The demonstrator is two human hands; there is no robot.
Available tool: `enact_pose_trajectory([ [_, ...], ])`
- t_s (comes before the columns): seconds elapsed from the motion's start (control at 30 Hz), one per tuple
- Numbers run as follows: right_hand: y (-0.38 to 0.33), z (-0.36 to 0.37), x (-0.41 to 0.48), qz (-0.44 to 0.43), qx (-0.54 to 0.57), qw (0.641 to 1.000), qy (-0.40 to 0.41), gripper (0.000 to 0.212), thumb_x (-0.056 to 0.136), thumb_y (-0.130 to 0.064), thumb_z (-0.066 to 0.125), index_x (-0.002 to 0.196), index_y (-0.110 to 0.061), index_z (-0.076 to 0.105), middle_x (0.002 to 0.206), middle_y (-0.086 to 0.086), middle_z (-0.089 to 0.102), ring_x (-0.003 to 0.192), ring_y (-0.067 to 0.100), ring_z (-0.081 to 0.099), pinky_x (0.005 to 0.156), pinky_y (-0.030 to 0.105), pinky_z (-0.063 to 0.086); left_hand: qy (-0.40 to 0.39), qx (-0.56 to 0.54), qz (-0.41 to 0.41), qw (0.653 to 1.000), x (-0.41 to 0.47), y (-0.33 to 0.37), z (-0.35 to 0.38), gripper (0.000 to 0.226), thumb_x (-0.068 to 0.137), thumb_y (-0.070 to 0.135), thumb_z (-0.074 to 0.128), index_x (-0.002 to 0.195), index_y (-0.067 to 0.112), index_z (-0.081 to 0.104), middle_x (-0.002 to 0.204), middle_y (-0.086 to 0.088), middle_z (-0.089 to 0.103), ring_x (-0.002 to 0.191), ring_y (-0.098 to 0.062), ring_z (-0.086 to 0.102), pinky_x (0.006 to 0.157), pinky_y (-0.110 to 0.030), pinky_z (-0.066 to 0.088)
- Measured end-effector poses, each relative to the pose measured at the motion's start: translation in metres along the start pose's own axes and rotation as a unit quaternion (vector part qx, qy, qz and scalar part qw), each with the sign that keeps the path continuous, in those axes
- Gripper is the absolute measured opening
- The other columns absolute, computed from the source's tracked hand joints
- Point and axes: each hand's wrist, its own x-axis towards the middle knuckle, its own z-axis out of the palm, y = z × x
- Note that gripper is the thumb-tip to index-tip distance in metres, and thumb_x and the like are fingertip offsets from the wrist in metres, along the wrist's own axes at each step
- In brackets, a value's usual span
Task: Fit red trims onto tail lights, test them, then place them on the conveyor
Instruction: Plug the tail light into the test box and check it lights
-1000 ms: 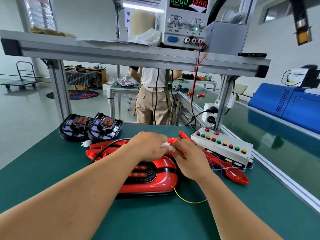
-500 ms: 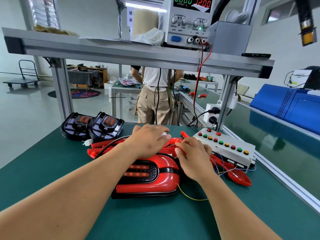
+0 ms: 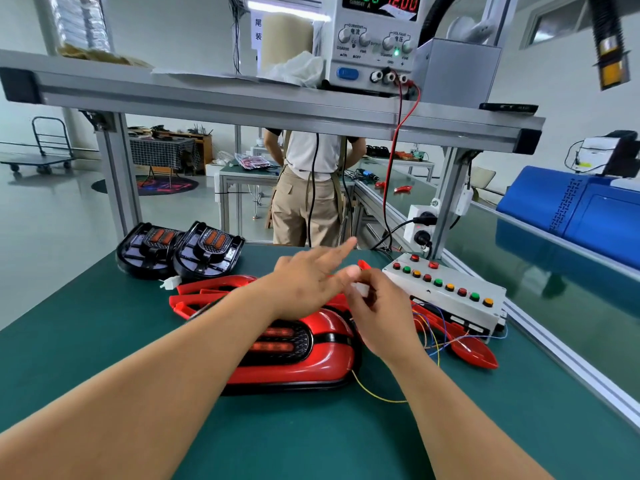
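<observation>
A tail light with a red trim (image 3: 304,355) lies on the green bench in front of me, its inner lamp strips glowing red. My left hand (image 3: 311,278) hovers above its far end with straight, spread fingers, the index finger pointing away toward the button box (image 3: 446,292). My right hand (image 3: 377,317) sits just right of it and pinches a small white connector (image 3: 362,289) between thumb and fingers. Thin coloured wires (image 3: 436,337) run from under that hand to the box.
Two black untrimmed tail lights (image 3: 180,251) stand at the back left beside loose red trims (image 3: 207,292). Another red trim (image 3: 474,351) lies in front of the box. A power supply (image 3: 374,43) sits on the overhead shelf. The conveyor (image 3: 519,258) runs along the right. A person stands beyond the bench.
My left hand let go of the connector, lifted and straightened its fingers toward the button box. My right hand stayed in place, still pinching the connector.
</observation>
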Motion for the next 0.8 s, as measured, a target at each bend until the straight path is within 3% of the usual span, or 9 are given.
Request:
enact_pose_trajectory([
  [0.1, 0.011, -0.006, 0.000, 0.087, -0.032, 0.994, -0.066, 0.013, 0.091, -0.019, 0.061, 0.085, -0.029, 0.055, 0.067, -0.012, 0.057, 0.060, -0.004, 0.055, 0.059, 0.016, 0.040, 0.091, -0.062, -0.045, 0.993, -0.011, -0.028, -0.020, 0.053, 0.102, 0.048, 0.031, 0.153, 0.036, 0.024, 0.156, 0.002, 0.033, 0.146, -0.018, 0.026, 0.121, -0.045, 0.017],
  [0.17, 0.013, -0.010, 0.001, 0.126, -0.060, 0.980, -0.140, 0.022, 0.091, -0.016, 0.057, 0.107, -0.031, 0.060, 0.080, -0.009, 0.063, 0.067, 0.000, 0.057, 0.070, 0.025, 0.047, 0.149, -0.084, -0.090, 0.981, -0.025, -0.053, -0.031, 0.047, 0.103, 0.039, 0.037, 0.149, 0.029, 0.038, 0.150, -0.003, 0.042, 0.141, -0.020, 0.035, 0.118, -0.040, 0.024],
  [0.23, 0.010, -0.014, 0.002, 0.125, -0.115, 0.965, -0.201, 0.041, 0.091, -0.015, 0.053, 0.127, -0.033, 0.061, 0.107, -0.006, 0.069, 0.087, 0.009, 0.062, 0.084, 0.026, 0.049, 0.192, -0.112, -0.156, 0.962, -0.043, -0.076, -0.034, 0.041, 0.103, 0.032, 0.040, 0.143, 0.023, 0.049, 0.145, -0.006, 0.049, 0.134, -0.023, 0.043, 0.113, -0.036, 0.031],
  [0.33, 0.003, -0.016, 0.005, 0.085, -0.204, 0.945, -0.240, 0.036, 0.092, -0.017, 0.050, 0.122, -0.030, 0.068, 0.128, -0.006, 0.065, 0.116, 0.015, 0.059, 0.097, 0.029, 0.045, 0.171, -0.149, -0.242, 0.943, -0.072, -0.100, -0.026, 0.032, 0.103, 0.029, 0.040, 0.125, 0.018, 0.061, 0.125, -0.008, 0.058, 0.116, -0.025, 0.052, 0.097, -0.035, 0.037],
  [0.43, 0.000, -0.017, 0.005, 0.085, -0.222, 0.935, -0.263, 0.032, 0.095, -0.021, 0.045, 0.111, -0.025, 0.073, 0.123, -0.007, 0.068, 0.112, 0.015, 0.060, 0.094, 0.030, 0.046, 0.161, -0.207, -0.264, 0.928, -0.094, -0.107, -0.010, 0.026, 0.104, 0.024, 0.041, 0.116, 0.020, 0.064, 0.117, -0.007, 0.055, 0.107, -0.024, 0.054, 0.084, -0.028, 0.034],
  [0.53, -0.001, -0.017, 0.003, 0.108, -0.190, 0.938, -0.268, 0.043, 0.100, -0.037, 0.042, 0.067, -0.016, 0.061, 0.076, -0.003, 0.066, 0.077, 0.019, 0.062, 0.067, 0.033, 0.045, 0.179, -0.228, -0.257, 0.922, -0.110, -0.107, 0.000, 0.037, 0.104, 0.028, 0.042, 0.137, 0.017, 0.055, 0.127, -0.002, 0.054, 0.113, -0.017, 0.047, 0.090, -0.025, 0.031],
  [0.6, -0.002, -0.017, 0.001, 0.112, -0.189, 0.938, -0.269, 0.051, 0.100, -0.050, 0.039, 0.074, -0.013, 0.063, 0.077, 0.001, 0.067, 0.077, 0.020, 0.062, 0.069, 0.034, 0.046, 0.174, -0.239, -0.241, 0.925, -0.117, -0.104, 0.003, 0.040, 0.102, 0.035, 0.044, 0.138, 0.021, 0.053, 0.128, 0.008, 0.050, 0.117, -0.007, 0.042, 0.096, -0.025, 0.031],
  [0.67, -0.001, -0.015, -0.001, 0.124, -0.179, 0.938, -0.271, 0.054, 0.098, -0.058, 0.038, 0.098, -0.016, 0.071, 0.102, 0.001, 0.071, 0.093, 0.019, 0.064, 0.080, 0.034, 0.049, 0.164, -0.215, -0.201, 0.942, -0.121, -0.102, 0.004, 0.037, 0.100, 0.035, 0.047, 0.134, 0.023, 0.057, 0.127, 0.010, 0.049, 0.123, -0.005, 0.041, 0.099, -0.019, 0.028],
  [0.8, 0.000, -0.011, -0.004, 0.168, -0.113, 0.944, -0.261, 0.049, 0.093, -0.065, 0.042, 0.110, -0.028, 0.070, 0.109, -0.013, 0.062, 0.104, 0.010, 0.058, 0.084, 0.028, 0.040, 0.199, -0.157, -0.193, 0.948, -0.115, -0.101, 0.010, 0.021, 0.099, 0.036, 0.048, 0.095, 0.039, 0.069, 0.102, 0.013, 0.068, 0.098, -0.001, 0.059, 0.079, -0.005, 0.039],
])
